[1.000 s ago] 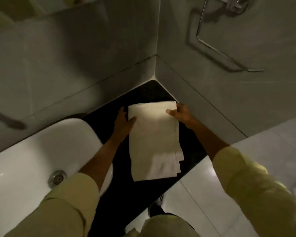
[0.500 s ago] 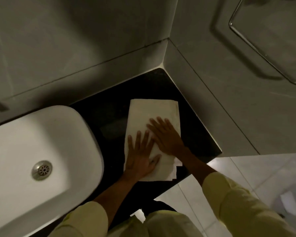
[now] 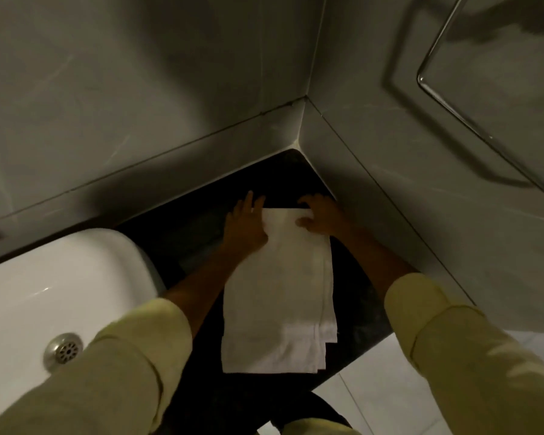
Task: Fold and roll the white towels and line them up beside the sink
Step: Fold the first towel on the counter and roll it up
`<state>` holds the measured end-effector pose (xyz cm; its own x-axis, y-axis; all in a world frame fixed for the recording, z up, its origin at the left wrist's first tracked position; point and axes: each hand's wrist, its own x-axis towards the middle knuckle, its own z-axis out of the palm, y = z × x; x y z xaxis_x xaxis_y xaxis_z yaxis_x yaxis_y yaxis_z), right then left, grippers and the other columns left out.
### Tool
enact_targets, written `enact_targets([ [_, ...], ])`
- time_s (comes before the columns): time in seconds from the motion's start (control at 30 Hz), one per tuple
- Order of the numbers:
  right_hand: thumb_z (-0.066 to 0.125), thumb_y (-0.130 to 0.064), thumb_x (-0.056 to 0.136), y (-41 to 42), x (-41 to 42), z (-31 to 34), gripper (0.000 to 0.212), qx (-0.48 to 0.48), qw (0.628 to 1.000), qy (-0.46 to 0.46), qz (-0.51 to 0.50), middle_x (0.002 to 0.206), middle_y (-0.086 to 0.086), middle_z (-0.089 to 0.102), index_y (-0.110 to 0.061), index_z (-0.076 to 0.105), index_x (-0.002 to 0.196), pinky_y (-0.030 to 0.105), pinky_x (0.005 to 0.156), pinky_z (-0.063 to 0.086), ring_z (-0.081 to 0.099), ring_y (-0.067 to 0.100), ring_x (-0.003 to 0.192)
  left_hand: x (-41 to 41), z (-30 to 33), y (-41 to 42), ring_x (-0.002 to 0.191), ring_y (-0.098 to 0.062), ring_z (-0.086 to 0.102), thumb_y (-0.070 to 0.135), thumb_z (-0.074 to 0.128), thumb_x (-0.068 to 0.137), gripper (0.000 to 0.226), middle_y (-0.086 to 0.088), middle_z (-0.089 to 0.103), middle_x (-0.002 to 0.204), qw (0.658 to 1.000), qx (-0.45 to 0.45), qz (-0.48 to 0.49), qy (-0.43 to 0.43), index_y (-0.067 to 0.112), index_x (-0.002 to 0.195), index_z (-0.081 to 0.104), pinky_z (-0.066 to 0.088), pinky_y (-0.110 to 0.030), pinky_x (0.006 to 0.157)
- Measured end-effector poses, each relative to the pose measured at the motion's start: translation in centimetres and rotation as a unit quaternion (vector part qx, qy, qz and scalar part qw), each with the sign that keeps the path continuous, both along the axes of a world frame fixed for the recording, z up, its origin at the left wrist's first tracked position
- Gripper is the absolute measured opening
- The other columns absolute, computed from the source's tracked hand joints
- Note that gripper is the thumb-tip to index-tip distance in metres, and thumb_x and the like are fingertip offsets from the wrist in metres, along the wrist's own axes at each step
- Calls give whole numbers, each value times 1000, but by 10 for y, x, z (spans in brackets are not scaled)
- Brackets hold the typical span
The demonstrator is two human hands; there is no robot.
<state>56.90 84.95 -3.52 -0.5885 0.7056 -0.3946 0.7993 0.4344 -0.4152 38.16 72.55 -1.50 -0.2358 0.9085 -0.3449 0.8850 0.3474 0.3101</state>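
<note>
We have the folded white towel [image 3: 278, 293] flat on the dark counter [image 3: 355, 312] right of the sink [image 3: 60, 284], left hand [image 3: 246, 226] and right hand [image 3: 319, 216] pinching its far edge.

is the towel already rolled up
No, the white towel lies flat and folded on the black counter, both hands at its far edge.

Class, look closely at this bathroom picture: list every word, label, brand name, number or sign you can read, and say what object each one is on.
None: no readable text shows anywhere.
The white towel is plain, with no tag or logo in view.
The sink, the dark counter and the wall tiles bear no writing either.
The picture is dim, so any tiny mark would be lost.
</note>
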Motion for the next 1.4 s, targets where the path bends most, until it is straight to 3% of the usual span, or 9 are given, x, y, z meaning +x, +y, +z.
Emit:
enact_targets([
  [0.13,75,-41,81,23,-11,14,46,-117,991,-62,22,113,8,58,-12,63,114,28,72,45,57,21,94,-33,15,44,129,-37,45,29,75,78,75,-15,44,144,993,-99,0,-68,18,143,39,43,-46,105],
  [0.23,75,-25,81,22,-10,24,34,-95,993,-37,51,105,9,60,-8,66,109,30,70,45,61,27,98,-42,23,45,111,-28,59,31,79,74,49,-9,60,125,988,-106,-47,-99,19,118,62,51,-35,91],
  [0.43,75,-3,68,-38,16,13,24,271,952,58,128,86,15,68,-6,74,91,34,65,52,63,32,74,-33,4,-8,97,-36,68,8,64,83,25,-18,71,107,979,123,-161,35,8,107,72,55,-39,81],
  [0.53,57,-4,76,-78,37,-12,33,340,929,72,124,96,19,70,1,71,105,38,72,54,64,36,79,-34,-22,-43,123,-38,57,3,66,76,54,-19,61,131,954,138,-236,123,3,130,58,40,-44,107],
  [0.63,63,-1,74,-100,43,-20,42,295,949,59,91,109,22,68,5,67,114,44,85,56,64,40,92,-24,-17,-57,148,-33,17,16,44,95,64,-15,19,160,965,6,-230,128,4,152,18,6,-38,120],
  [0.8,57,4,81,-62,20,24,33,97,995,30,-17,104,17,70,-7,74,107,32,72,55,66,32,92,-19,17,-11,99,-26,65,14,51,92,37,-9,66,113,983,-5,-149,108,23,127,59,53,-35,83],
  [0.97,78,-18,71,-29,4,37,70,-19,996,-51,73,131,16,47,-12,53,137,47,95,50,47,35,119,-34,33,27,118,-28,56,9,72,74,52,-9,60,130,986,-96,-124,-56,16,125,63,48,-39,104],
  [1.23,75,-17,72,-38,8,40,41,-5,996,-23,90,112,10,62,-11,63,111,30,66,48,61,26,94,-29,31,9,93,-20,68,7,78,67,28,-4,73,102,994,-36,-82,-68,20,92,75,58,-34,86],
  [1.4,68,-2,71,-84,21,22,15,211,972,70,81,88,15,62,-5,66,86,37,62,50,61,35,76,4,20,-44,105,-27,64,10,54,92,28,-8,65,119,996,25,-68,50,18,117,64,52,-35,88],
])
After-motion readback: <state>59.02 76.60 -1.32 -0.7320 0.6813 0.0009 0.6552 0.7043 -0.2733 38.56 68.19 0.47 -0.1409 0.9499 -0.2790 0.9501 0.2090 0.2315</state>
